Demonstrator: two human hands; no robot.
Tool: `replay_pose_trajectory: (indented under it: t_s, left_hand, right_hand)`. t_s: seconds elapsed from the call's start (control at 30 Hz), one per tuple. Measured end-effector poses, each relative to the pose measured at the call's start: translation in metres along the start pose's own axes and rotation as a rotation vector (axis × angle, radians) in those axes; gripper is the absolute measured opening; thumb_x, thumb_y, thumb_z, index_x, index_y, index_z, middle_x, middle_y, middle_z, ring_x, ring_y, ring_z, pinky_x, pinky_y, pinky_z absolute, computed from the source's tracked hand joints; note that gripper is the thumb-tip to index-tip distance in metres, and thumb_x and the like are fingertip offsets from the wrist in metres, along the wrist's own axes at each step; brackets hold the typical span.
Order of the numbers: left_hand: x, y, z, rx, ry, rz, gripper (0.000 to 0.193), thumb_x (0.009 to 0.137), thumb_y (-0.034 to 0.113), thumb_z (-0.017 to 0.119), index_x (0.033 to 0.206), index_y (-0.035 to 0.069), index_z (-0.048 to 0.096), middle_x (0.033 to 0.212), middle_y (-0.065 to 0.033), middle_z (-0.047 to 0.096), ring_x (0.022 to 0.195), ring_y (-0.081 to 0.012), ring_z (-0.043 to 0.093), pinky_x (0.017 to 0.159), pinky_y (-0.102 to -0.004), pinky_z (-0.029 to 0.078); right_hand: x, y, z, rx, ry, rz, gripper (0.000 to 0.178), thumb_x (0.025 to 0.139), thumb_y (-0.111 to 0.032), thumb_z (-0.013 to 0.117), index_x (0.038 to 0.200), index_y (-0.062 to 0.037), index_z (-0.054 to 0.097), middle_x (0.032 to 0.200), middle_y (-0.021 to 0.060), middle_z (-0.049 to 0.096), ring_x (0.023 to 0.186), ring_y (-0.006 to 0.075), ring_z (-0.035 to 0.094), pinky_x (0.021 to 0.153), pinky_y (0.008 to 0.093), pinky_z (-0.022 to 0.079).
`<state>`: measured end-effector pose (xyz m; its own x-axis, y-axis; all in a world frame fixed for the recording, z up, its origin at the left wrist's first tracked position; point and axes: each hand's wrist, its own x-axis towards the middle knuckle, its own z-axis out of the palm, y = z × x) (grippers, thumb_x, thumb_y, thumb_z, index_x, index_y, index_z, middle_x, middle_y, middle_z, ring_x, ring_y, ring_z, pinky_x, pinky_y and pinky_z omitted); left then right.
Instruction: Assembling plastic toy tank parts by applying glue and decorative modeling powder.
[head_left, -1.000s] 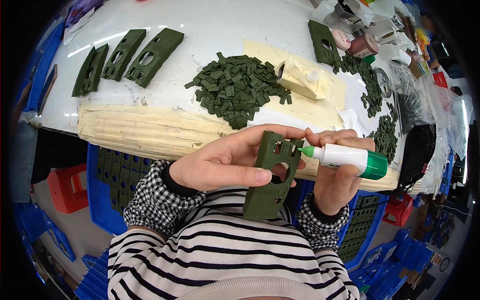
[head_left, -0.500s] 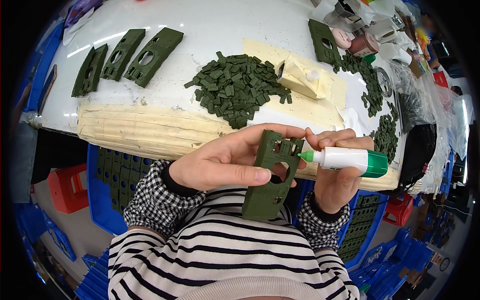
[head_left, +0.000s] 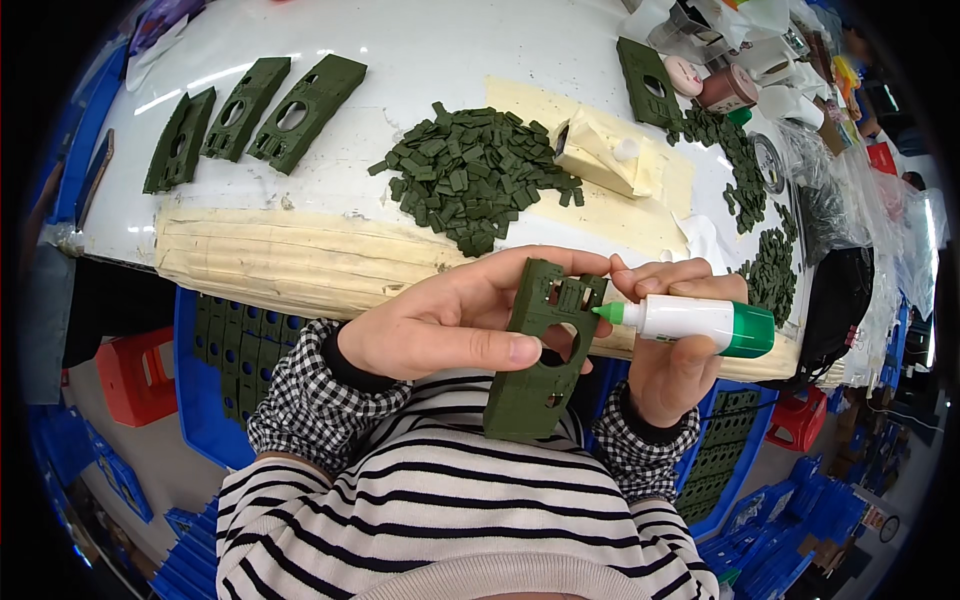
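Note:
My left hand (head_left: pixel 440 320) is closed on a dark green plastic model hull (head_left: pixel 527 393), long and box-shaped with a round hole, with the thumb across its face. In my right hand (head_left: pixel 672 385) lies a white glue bottle (head_left: pixel 685 318) with a green base and a green nozzle, held sideways between the fingers and thumb. The nozzle's tip is at the hull's right edge, near its upper end; whether it touches cannot be made out. Beyond my hands, a heap of small green plastic pieces (head_left: pixel 470 175) lies on the white table (head_left: pixel 400 50).
Three more green hulls (head_left: pixel 308 112) lie at the table's left, another hull (head_left: pixel 648 85) at the back right. A tape-wrapped box (head_left: pixel 605 160) stands beside the heap. Smaller piles of green pieces (head_left: pixel 768 275) lie on the right. Blue bins (head_left: pixel 185 400) with hulls flank me below the padded table edge (head_left: pixel 290 255).
The glue bottle has tilted slightly, its green base dipping a little, and its nozzle has shifted slightly left along the hull's edge. My left hand and the hull are practically still.

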<state>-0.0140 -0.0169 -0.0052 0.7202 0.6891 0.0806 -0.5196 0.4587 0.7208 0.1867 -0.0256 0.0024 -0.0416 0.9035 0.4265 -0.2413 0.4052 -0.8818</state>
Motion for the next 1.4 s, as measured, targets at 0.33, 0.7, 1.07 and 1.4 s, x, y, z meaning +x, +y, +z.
replay_pose_trajectory:
  t_s: [0.33,0.7,1.07,1.4]
  left_hand:
    - [0.0,0.003,0.002,-0.035,-0.002,-0.034,0.064,0.087,0.01,0.054,0.14,-0.005,0.022,0.145,-0.0208,0.028,0.123,-0.033,0.047,0.1,-0.048,0.042]
    - [-0.007,0.013,0.004,-0.106,0.005,-0.059,0.085,0.082,0.012,0.067,0.146,0.006,0.012,0.126,-0.0193,0.05,0.114,-0.0292,0.053,0.096,-0.0392,0.043]
    - [-0.05,0.058,-0.03,0.465,0.833,0.662,0.056,0.073,-0.004,0.074,0.116,0.005,0.038,0.112,-0.01,0.053,0.118,-0.024,0.051,0.096,-0.0324,0.048]
    - [-0.042,0.071,-0.05,1.026,0.959,0.587,0.063,0.071,0.004,0.077,0.121,0.002,0.039,0.104,-0.0096,0.054,0.095,-0.0135,0.056,0.081,-0.0261,0.05]
  right_hand:
    - [-0.001,0.0,0.0,-0.019,0.014,0.001,0.047,0.087,-0.04,0.061,0.099,0.0013,0.043,0.09,0.0182,0.054,0.087,0.0317,0.063,0.084,0.0462,0.052]
    - [0.001,-0.005,-0.006,0.231,0.074,0.101,0.041,0.092,-0.042,0.053,0.101,-0.0037,0.041,0.094,0.0101,0.049,0.09,0.0233,0.055,0.093,0.0451,0.046]
    - [-0.001,-0.009,-0.007,0.13,0.077,0.103,0.04,0.092,-0.045,0.052,0.1,-0.007,0.04,0.092,0.0063,0.048,0.088,0.0189,0.055,0.086,0.0377,0.05]
    - [-0.008,-0.009,0.003,0.021,0.133,0.065,0.049,0.089,-0.051,0.052,0.095,-0.0036,0.04,0.084,0.0112,0.052,0.075,0.0214,0.059,0.075,0.0377,0.056]
